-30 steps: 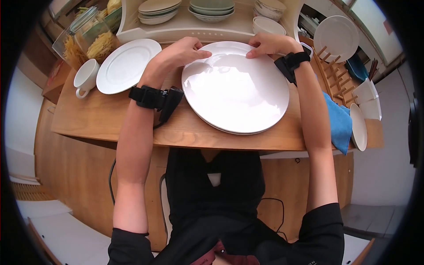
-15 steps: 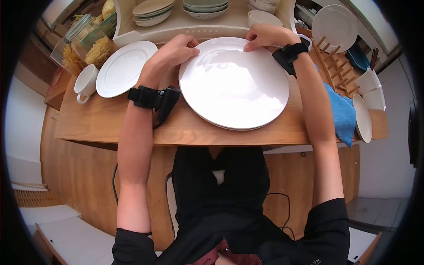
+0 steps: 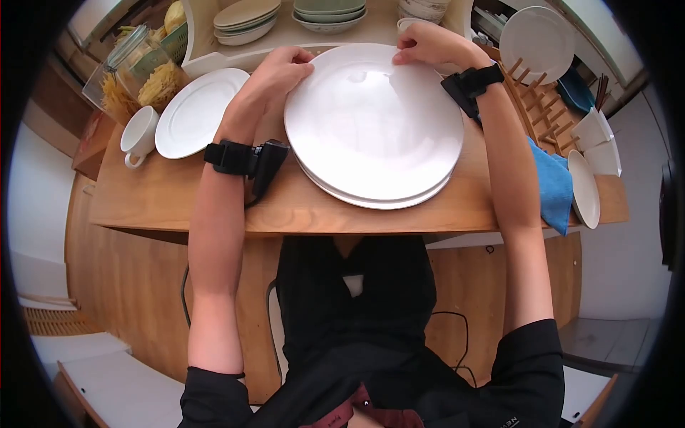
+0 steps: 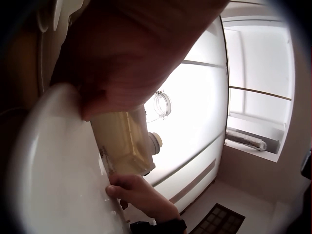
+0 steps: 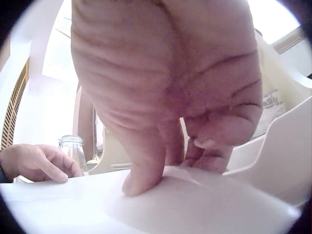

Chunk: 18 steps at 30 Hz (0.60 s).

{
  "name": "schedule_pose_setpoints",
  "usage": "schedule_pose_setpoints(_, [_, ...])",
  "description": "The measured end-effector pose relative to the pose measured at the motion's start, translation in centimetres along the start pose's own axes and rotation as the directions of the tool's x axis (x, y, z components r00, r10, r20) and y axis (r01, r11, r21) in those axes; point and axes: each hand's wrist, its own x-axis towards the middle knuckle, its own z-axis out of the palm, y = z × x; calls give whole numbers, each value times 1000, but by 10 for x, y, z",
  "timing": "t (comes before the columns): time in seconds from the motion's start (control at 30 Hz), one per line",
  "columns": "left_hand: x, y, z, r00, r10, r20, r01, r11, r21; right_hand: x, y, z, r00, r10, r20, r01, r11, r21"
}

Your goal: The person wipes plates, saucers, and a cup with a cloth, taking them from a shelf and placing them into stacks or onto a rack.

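Note:
A large white plate (image 3: 374,121) lies over another white plate (image 3: 385,205), whose rim shows along the front edge in the head view. My left hand (image 3: 282,73) pinches the upper plate's far left rim, thumb on top. At the far right rim my right hand (image 3: 435,46) holds the same plate, its thumb on the top face and the other fingers bent behind the edge. In the right wrist view the thumb presses on the plate (image 5: 195,209). How the fingertips lie beneath the rim is hidden.
Left of the stack are a white plate (image 3: 203,114), a cup (image 3: 140,133) and a pasta jar (image 3: 153,78). Behind stands a shelf with stacked bowls (image 3: 330,16). To the right are a wooden rack (image 3: 542,107), a blue cloth (image 3: 551,187) and a leaning plate (image 3: 584,190).
Both hands and the upper plate have shifted away from the body, toward the shelf. More of the lower plate's rim now shows at the front.

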Motion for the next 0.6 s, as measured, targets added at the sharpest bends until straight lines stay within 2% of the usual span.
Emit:
schedule_pose_setpoints(0.03, [0,1,1,999,2,-33,-4,998,-55,-1,1,-1,996,-28,-86,30,999,28])
schedule_pose_setpoints(0.1, [-1,3,1,998,-1,-62,-6,994,-109,-2,1,-7,995,-22,-93,25,999,35])
schedule_pose_setpoints(0.17, [-3,9,-2,988,103,-116,-131,954,-269,-4,-6,-20,996,15,-86,-17,1000,-15])
schedule_pose_setpoints(0.2, [-4,10,-3,989,99,-112,-126,955,-270,-8,-11,-27,996,18,-82,-19,1000,-11])
schedule_pose_setpoints(0.27, [-4,16,-4,972,159,-172,-208,923,-324,-16,-20,-42,977,27,-212,-18,999,42])
schedule_pose_setpoints(0.33, [-7,23,-6,966,192,-174,-243,904,-351,-18,-23,-54,968,4,-250,4,999,33])
schedule_pose_setpoints(0.4, [-12,29,-7,944,279,-178,-331,826,-456,-26,-31,-67,927,49,-373,3,991,137])
schedule_pose_setpoints(0.43, [-15,32,-7,944,278,-178,-329,827,-455,-31,-39,-72,892,67,-446,0,989,150])
schedule_pose_setpoints(0.47, [-17,33,-7,940,301,-160,-341,822,-455,-36,-46,-77,893,67,-445,2,988,153])
schedule_pose_setpoints(0.53, [-25,42,-1,937,320,-141,-348,819,-456,-42,-56,-86,837,69,-543,36,983,180])
schedule_pose_setpoints(0.57, [-30,53,7,905,362,-224,-425,724,-543,-43,-56,-91,819,-11,-574,74,994,86])
schedule_pose_setpoints(0.6, [-32,60,11,865,394,-311,-499,613,-613,-44,-57,-93,818,-11,-576,74,994,85])
